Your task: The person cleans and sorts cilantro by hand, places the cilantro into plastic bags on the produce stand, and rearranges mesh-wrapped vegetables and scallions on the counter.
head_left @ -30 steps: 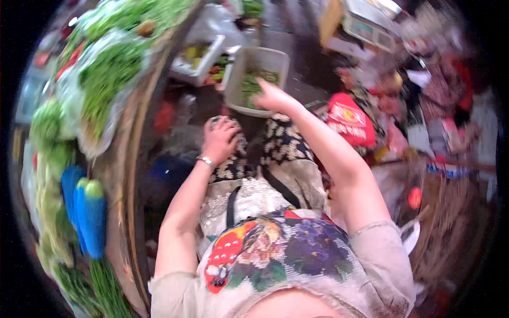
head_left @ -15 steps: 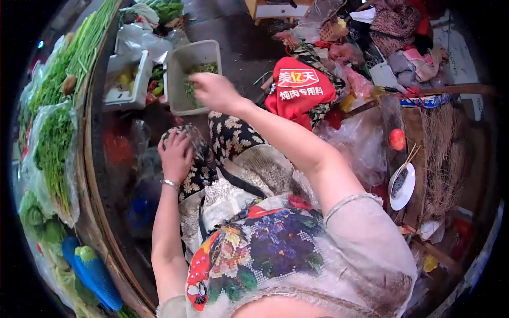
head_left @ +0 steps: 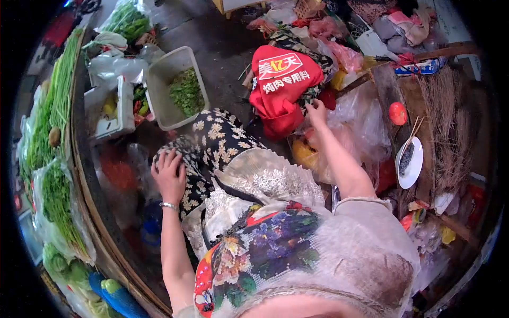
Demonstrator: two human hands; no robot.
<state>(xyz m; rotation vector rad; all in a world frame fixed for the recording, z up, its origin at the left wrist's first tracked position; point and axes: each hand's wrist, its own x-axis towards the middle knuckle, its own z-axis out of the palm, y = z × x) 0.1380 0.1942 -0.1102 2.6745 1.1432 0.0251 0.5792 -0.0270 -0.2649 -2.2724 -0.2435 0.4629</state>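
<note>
My left hand (head_left: 168, 172) lies with fingers spread on my left knee, over the black trousers with a pale flower pattern (head_left: 229, 132). My right hand (head_left: 317, 112) is at the right edge of a red cloth (head_left: 281, 87) with white and yellow printed characters. Its fingers are loosely curled and a little apart, the fingertips right by a camouflage-patterned cloth (head_left: 310, 95). Beyond my knees stands a pale plastic tub (head_left: 154, 100) with chopped green leaves (head_left: 186, 93) inside.
A white foam box (head_left: 114, 124) stands left of the tub. Bundled greens (head_left: 55, 196) line the wooden ledge (head_left: 87, 196) on the left. On my right are crumpled clear plastic bags (head_left: 360, 127), a red round fruit (head_left: 397, 113) and a white plate (head_left: 409, 164) with chopsticks.
My right hand has moved from above the tub to the right, down beside the red cloth. My left hand stays on my knee. The view has shifted slightly.
</note>
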